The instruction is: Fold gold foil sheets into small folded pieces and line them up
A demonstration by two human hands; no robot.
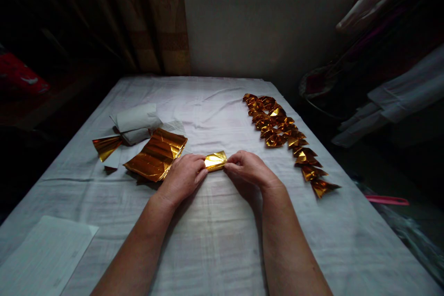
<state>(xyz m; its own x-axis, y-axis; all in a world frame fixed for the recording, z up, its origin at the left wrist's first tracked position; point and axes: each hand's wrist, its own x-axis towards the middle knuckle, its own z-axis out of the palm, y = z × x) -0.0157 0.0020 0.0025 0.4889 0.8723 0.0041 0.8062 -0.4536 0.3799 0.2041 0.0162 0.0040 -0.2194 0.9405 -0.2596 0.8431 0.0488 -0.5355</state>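
Note:
Between my two hands lies a small folded piece of gold foil paper point(215, 161), flat and roughly rectangular, on the cloth-covered table. My left hand point(185, 173) grips its left end with closed fingers. At the right end, the thumb and fingers of my right hand point(248, 166) pinch the edge. Just left of my left hand rests a stack of gold foil sheets point(154, 153), its right side partly behind that hand. Over to the right, several folded gold foil pieces point(275, 122) sit in rows.
White paper point(135, 118) and a loose gold-and-white sheet point(107, 147) lie behind the stack. A printed white sheet point(45, 254) is at the near left. The table's right edge runs past a pink handle point(386, 200). A curtain point(152, 18) and wall stand behind.

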